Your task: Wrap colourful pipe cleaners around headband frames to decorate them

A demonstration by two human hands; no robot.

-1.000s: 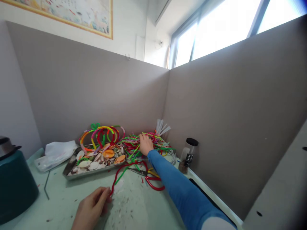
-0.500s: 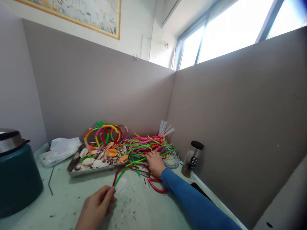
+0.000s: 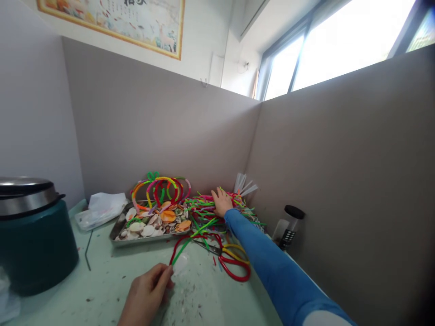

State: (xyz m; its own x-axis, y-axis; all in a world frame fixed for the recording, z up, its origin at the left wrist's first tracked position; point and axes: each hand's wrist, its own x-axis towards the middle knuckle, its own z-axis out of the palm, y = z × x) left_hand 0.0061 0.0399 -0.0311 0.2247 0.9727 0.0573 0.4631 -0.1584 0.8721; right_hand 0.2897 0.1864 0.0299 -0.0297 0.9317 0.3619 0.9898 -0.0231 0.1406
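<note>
Near the front of the table my left hand (image 3: 151,290) pinches the ends of a red pipe cleaner (image 3: 176,246) and a green pipe cleaner (image 3: 185,246), which run away from it toward the back. My right hand (image 3: 222,202) reaches far forward, laid over a heap of mixed-colour pipe cleaners (image 3: 205,206); its fingers look stretched out and apart, though their tips are partly lost among the strands. Between the two hands lie scissors (image 3: 234,267) with red and yellow handles, their blades partly under the strands.
Left of the heap, a metal tray (image 3: 146,241) holds shells, with pipe-cleaner hoops (image 3: 159,192) standing over it. A teal jug (image 3: 39,249) is at far left, beside a white packet (image 3: 103,210). At right a black-lidded jar (image 3: 290,226) leans by the partition (image 3: 340,158).
My right hand has moved from the near edge of the heap to farther back on it, uncovering the scissors. My left hand still pinches the same pipe cleaners. The view has swung left.
</note>
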